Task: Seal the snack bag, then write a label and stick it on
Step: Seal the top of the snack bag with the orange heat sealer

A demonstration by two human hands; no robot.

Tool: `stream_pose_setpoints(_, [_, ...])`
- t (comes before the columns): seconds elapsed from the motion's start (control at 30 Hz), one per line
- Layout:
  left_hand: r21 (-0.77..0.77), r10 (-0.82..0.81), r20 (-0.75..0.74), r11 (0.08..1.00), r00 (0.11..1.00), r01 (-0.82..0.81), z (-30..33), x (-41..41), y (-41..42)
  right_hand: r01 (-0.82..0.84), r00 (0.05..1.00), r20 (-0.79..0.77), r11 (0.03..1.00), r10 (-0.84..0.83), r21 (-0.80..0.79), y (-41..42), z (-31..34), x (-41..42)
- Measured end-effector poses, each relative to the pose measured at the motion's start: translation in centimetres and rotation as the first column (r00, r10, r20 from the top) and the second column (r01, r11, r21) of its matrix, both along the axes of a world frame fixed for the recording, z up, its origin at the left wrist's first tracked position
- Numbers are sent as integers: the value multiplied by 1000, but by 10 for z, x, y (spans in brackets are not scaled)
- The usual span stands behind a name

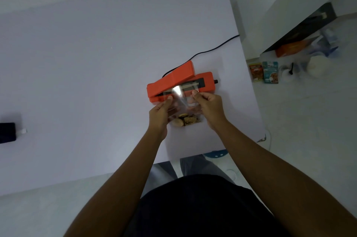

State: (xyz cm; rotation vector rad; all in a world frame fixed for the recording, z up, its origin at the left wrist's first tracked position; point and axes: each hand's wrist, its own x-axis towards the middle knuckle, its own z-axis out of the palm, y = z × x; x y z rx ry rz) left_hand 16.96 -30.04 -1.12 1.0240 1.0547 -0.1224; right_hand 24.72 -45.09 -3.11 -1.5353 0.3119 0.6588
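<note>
- We see the clear snack bag point(183, 105) held up between both hands at the right part of the white table point(87, 63), its cookies point(185, 120) settled at the bottom end nearest the person.
- The bag's open top edge lies across the sealing strip of the orange heat sealer point(179, 86), under the raised lid arm; a bright glare crosses the plastic there.
- Our left hand point(159, 116) pinches the bag's left edge, thumb on top of the film and fingers curled behind it.
- Our right hand point(209, 108) pinches the right edge near the top corner, thumb and forefinger closed on the plastic.
- The sealer's lid stands tilted open, hinged at its far right end, where a small black knob point(215, 81) sticks out of the base.
- A black power cord point(212, 49) runs from behind the sealer to the table's far right edge.
- We can read no writing on the sealer or the bag.
- At the table's left edge lies a dark object point(7, 132) with a small white plug beside it.
- On the floor to the right stand two printed food packets point(265, 72), one orange-red, one teal; their lettering is too blurred to read.
</note>
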Motion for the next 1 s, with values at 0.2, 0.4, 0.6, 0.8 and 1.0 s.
stream_pose_setpoints(0.2, [-3, 62, -17, 998, 998, -62, 1, 0, -2, 66, 998, 20, 998, -66, -21, 4, 6, -3])
stream_pose_setpoints(0.4, [18, 80, -38, 997, 996, -80, 1, 1, 0, 84, 995, 54, 991, -79, -106, 9, 7, -7])
stream_pose_setpoints(0.6, [46, 123, -63, 992, 990, -120, -2, 5, -1, 105, 993, 68, 987, -97, -124, 14, 8, -8])
stream_pose_setpoints(0.8, [60, 155, -105, 987, 982, -150, -5, 10, 0, 123, 991, 63, 982, -115, -143, 18, 11, -6])
stream_pose_setpoints(1.0, [58, 180, -122, 983, 976, -174, -3, 11, 0, 155, 988, 51, 976, -149, -153, 20, 11, -6])
